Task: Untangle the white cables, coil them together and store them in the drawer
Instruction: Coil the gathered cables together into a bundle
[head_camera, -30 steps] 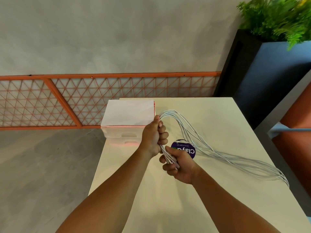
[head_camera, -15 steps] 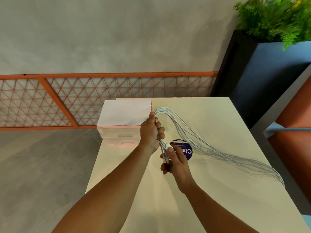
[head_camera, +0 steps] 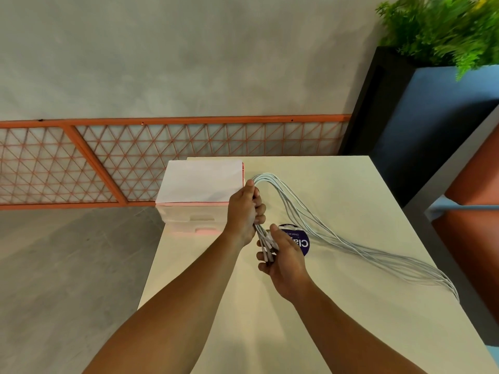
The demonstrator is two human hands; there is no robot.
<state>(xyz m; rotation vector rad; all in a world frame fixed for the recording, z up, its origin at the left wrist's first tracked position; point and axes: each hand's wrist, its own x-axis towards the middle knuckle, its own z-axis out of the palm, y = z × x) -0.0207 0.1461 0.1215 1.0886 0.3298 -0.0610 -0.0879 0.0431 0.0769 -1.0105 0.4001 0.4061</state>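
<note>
**Both hands clamped on one bundle of cables**

Head view: the left hand (head_camera: 244,211) is closed in a fist round the white cables (head_camera: 337,238), just in front of the right corner of the small drawer unit (head_camera: 199,184). The thumb lies along the top of the bundle, and the other fingers are wrapped round it.

The right hand (head_camera: 283,255) sits just below the left, a little further from the drawer unit. Its fingers are curled under the loose plug ends and its thumb is laid over them. The two hands almost touch.

The strands arch up out of the top of the left fist. From there they sweep away from the drawer unit across the pale desk (head_camera: 351,333), lying flat on it as far as its right edge.

A round purple disc (head_camera: 303,242) lies on the desk, partly hidden behind the right hand. The drawer unit stands on the desk's far left corner, with two drawer fronts facing the camera.
</note>
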